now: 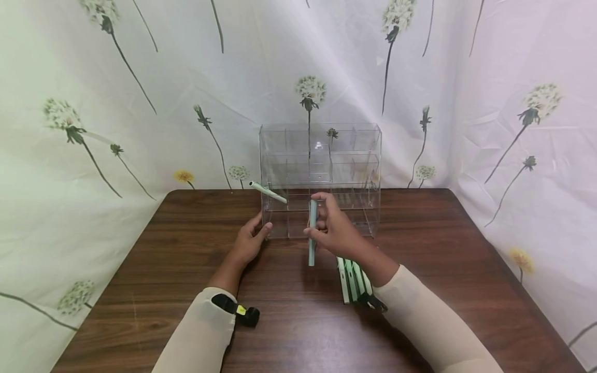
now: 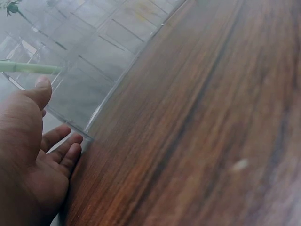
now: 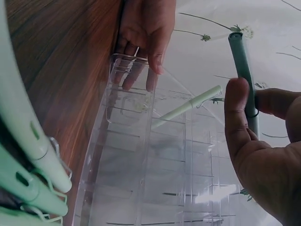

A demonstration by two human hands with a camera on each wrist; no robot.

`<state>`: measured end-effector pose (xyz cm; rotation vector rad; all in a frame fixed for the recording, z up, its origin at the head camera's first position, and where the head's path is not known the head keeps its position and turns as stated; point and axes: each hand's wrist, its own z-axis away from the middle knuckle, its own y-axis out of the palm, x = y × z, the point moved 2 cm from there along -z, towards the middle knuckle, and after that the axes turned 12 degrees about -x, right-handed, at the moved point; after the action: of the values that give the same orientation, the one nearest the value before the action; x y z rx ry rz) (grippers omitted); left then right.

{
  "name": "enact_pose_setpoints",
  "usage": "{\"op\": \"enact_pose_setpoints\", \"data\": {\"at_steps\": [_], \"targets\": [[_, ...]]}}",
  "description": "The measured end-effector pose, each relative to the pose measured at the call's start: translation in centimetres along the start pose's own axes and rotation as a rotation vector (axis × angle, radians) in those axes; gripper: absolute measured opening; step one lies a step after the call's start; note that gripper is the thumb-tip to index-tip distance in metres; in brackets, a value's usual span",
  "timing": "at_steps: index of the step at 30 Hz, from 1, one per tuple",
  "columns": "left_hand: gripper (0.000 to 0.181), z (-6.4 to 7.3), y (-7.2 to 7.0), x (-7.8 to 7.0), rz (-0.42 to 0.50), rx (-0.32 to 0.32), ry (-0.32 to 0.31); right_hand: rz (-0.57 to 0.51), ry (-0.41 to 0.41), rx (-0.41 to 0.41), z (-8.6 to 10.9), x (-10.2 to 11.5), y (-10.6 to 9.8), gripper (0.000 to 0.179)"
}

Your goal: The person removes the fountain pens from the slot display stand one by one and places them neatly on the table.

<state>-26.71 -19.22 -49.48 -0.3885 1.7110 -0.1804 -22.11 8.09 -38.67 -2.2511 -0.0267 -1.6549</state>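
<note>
A clear tiered acrylic organizer (image 1: 322, 171) stands at the back of the table. My left hand (image 1: 249, 241) holds its lower left edge, thumb at the front and fingers along the side, as the left wrist view (image 2: 44, 141) also shows. One pale green pen (image 1: 268, 191) with a clip lies slanted in a left compartment, its end poking out past the side. In front of the organizer, my right hand (image 1: 338, 228) pinches a darker green pen (image 1: 312, 233) upright between thumb and fingers. The right wrist view shows this pen (image 3: 242, 61) with its clip turned toward the fingers.
Several green pens (image 1: 352, 280) lie side by side on the brown wooden table (image 1: 289, 321), below my right forearm. A white curtain (image 1: 186, 67) with dandelion prints hangs behind the table and along both sides.
</note>
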Motion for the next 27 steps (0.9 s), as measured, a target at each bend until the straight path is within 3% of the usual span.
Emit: {"op": "enact_pose_setpoints", "data": {"at_steps": [5, 11, 20, 27], "targets": [[0.067, 0.1, 0.0, 0.0, 0.0, -0.008, 0.005, 0.102, 0.036, 0.032, 0.4, -0.2, -0.3, 0.078], [0.066, 0.1, 0.0, 0.1, -0.006, -0.014, 0.013, 0.081, 0.081, 0.051, 0.8, -0.4, -0.4, 0.079], [0.065, 0.0, 0.1, 0.1, -0.001, -0.02, 0.012, 0.212, -0.067, -0.003, 1.1, -0.7, -1.5, 0.074], [0.066, 0.1, 0.1, 0.0, 0.007, -0.015, 0.011, 0.21, -0.047, 0.095, 1.5, -1.1, -2.1, 0.074]]}}
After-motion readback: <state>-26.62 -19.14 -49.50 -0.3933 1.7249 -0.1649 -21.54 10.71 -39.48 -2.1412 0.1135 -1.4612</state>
